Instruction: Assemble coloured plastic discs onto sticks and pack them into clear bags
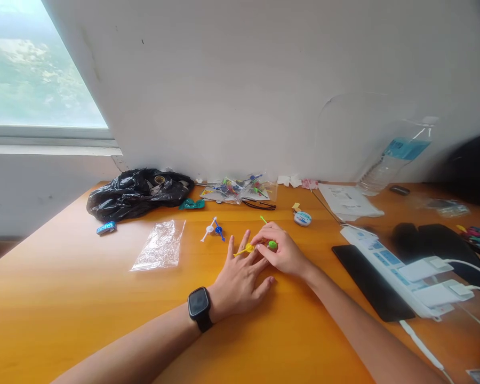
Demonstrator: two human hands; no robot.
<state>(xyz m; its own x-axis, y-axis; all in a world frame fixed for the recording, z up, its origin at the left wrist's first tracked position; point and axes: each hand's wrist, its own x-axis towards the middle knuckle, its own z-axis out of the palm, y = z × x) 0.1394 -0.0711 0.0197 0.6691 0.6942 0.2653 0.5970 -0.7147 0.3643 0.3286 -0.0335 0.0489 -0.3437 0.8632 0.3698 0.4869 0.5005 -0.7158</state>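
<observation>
My left hand [242, 280] lies palm down on the wooden table with its fingers spread, a black watch [199, 305] on the wrist. Across the backs of its fingers rests a small yellow plastic piece [249, 248] with a round middle and a thin arm. My right hand [282, 248] bends over those fingers, its thumb and fingertips pinched at the yellow piece's right side. A green plastic piece [272, 244] shows by the right hand, partly hidden by it. Left of the hands lie a white piece [210, 230] and a blue piece [219, 231], close together.
A clear plastic bag [160, 248] lies at left, below a black bag [136, 192]. Bagged coloured pieces [240, 188] sit near the wall, with a round tin [302, 218] to their right. A power strip [388, 266] with plugged chargers and a bottle [398, 157] occupy the right side.
</observation>
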